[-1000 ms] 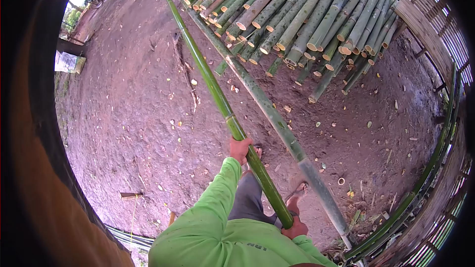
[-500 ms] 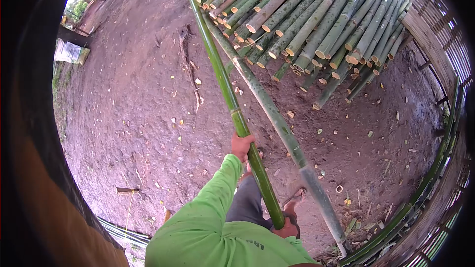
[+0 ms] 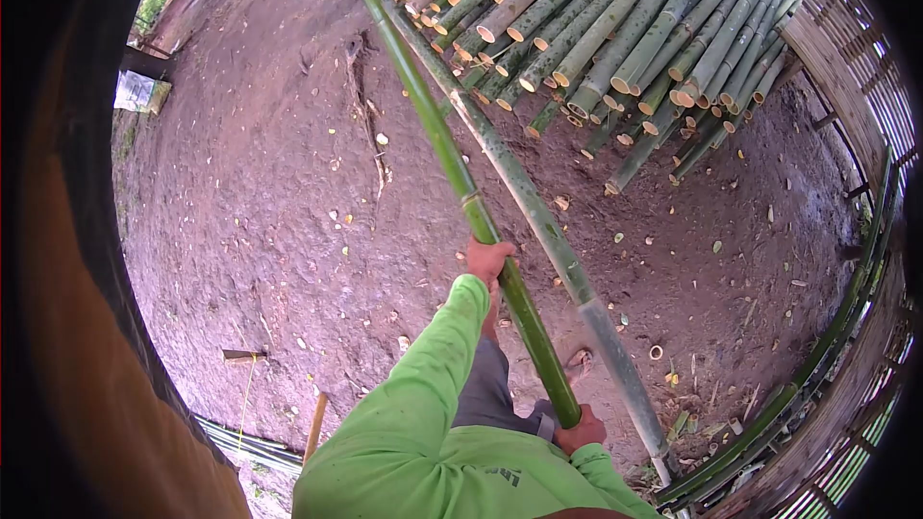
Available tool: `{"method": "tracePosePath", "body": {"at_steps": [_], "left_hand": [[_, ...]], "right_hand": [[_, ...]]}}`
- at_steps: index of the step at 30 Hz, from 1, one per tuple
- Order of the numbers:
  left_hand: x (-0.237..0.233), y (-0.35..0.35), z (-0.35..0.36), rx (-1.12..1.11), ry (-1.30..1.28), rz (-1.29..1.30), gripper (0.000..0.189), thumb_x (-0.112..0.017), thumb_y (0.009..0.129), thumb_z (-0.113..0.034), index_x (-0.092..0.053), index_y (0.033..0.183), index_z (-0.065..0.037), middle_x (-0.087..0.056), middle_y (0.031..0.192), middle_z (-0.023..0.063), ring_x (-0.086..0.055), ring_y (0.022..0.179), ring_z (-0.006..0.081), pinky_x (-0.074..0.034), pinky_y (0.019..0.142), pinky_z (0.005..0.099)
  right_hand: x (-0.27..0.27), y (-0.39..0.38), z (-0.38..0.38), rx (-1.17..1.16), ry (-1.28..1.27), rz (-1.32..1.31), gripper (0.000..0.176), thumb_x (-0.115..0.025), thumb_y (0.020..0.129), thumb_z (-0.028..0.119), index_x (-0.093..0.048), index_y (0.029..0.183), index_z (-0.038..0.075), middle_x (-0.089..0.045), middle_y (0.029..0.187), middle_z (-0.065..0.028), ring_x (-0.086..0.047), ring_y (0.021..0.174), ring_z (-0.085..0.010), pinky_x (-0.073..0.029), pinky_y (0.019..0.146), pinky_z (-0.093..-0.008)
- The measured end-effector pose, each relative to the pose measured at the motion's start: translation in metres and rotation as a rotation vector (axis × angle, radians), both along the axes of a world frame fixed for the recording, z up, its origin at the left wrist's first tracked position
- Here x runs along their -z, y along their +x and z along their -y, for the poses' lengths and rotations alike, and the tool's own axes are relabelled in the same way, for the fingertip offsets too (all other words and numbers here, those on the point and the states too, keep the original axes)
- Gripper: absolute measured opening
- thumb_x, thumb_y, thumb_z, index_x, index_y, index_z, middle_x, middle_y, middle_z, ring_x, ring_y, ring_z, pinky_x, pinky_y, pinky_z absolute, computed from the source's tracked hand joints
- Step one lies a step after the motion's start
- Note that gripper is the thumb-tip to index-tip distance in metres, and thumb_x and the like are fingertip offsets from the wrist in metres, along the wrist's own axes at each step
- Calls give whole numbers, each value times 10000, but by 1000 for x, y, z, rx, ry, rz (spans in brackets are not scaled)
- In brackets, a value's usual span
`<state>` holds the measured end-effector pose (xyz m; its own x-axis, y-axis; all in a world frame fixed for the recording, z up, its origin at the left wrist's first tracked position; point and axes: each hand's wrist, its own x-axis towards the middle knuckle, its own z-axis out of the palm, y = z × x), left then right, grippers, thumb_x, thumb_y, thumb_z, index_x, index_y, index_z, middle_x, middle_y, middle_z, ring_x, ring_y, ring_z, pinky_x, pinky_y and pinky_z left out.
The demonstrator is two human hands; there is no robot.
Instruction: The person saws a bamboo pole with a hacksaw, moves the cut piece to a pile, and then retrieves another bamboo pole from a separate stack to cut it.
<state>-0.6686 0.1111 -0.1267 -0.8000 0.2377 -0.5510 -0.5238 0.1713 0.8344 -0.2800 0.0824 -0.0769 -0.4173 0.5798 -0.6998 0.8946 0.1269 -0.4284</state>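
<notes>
A long, glossy green bamboo pole (image 3: 433, 139) slants from the upper left down to my waist. Partway along it, my left hand (image 3: 488, 260) is wrapped round the pole with the arm stretched forward. My right hand (image 3: 581, 431) grips the near end, close to my hip. Beside the held pole, to its right, a paler, weathered bamboo pole (image 3: 536, 221) runs nearly parallel. Its near end is by the right-hand edge and its far end reaches the stacked bamboo. The far tip of the green pole passes out of view at the top.
A big stack of cut bamboo poles (image 3: 615, 29) fills the upper right. A slatted bamboo wall (image 3: 880, 86) and long green bamboo strips (image 3: 817, 365) curve along the right. At lower left are a blade-like piece (image 3: 243, 356) and a wooden stick (image 3: 315, 428). Small chips dot the bare soil.
Both hands and the green pole have shifted to the right; the left hand is also slightly nearer the body-side of the far pole. More of the wooden stick at lower left shows.
</notes>
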Motion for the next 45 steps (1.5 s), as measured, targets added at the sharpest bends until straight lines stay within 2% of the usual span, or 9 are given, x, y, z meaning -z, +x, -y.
{"method": "tracePosePath", "body": {"at_steps": [5,12,18,27,30,36,40,43,45], "left_hand": [[-41,-7,17,-76,31,28,332,-622,698,42,-456,977,-29,-533,673,105,-561,468,235,-501,420,381],[-10,-3,56,-163,65,45,435,-616,696,54,-394,1062,-21,-533,701,144,-578,472,266,-527,419,417],[3,-11,-8,-47,63,-42,467,-669,664,21,-431,1066,19,-566,725,139,-591,484,249,-509,423,386],[-13,-25,42,-26,54,-55,368,-613,686,51,-424,990,-38,-528,690,102,-567,469,245,-505,415,385],[-25,-20,49,-98,76,-19,401,-614,687,44,-409,1023,-28,-527,689,107,-579,477,250,-517,426,390],[-7,-50,20,-20,-26,-69,404,-633,688,21,-432,1038,3,-548,707,118,-590,495,242,-523,444,388],[30,-50,-50,57,-42,-165,424,-647,677,22,-452,1054,9,-571,728,123,-597,515,230,-514,443,374],[-3,-57,-39,47,41,-98,419,-642,677,32,-471,1058,-3,-557,706,103,-587,505,222,-508,444,370],[-16,-55,-9,64,95,-27,409,-637,680,38,-472,1050,-9,-546,693,94,-579,495,222,-507,445,370]], "right_hand": [[4,-12,24,-89,-6,-51,548,-744,560,318,-557,1032,113,-655,771,-216,-641,761,-436,-521,695,-511],[8,5,2,-142,19,-25,506,-712,581,290,-562,1033,117,-659,779,-215,-640,754,-437,-518,704,-516],[-4,-22,-9,76,27,-24,473,-714,582,280,-570,999,109,-662,791,-213,-641,777,-435,-518,718,-510],[13,-19,32,-109,-49,-33,562,-708,599,284,-542,1120,152,-660,780,-196,-643,765,-427,-521,703,-507],[16,-14,17,-113,-72,15,521,-699,619,360,-554,1081,169,-669,816,-185,-651,787,-410,-513,714,-516],[0,-43,-2,33,58,-132,438,-720,588,278,-591,984,143,-671,791,-170,-653,760,-397,-527,697,-482],[3,-50,-36,8,55,-100,610,-694,657,243,-505,1234,185,-686,852,-162,-663,782,-380,-536,686,-449],[6,-65,1,45,21,-107,617,-680,662,234,-473,1238,156,-680,823,-170,-658,772,-400,-533,705,-471],[18,-55,25,-29,81,-146,534,-677,639,272,-488,1112,109,-666,795,-193,-647,763,-428,-522,714,-510]]}}
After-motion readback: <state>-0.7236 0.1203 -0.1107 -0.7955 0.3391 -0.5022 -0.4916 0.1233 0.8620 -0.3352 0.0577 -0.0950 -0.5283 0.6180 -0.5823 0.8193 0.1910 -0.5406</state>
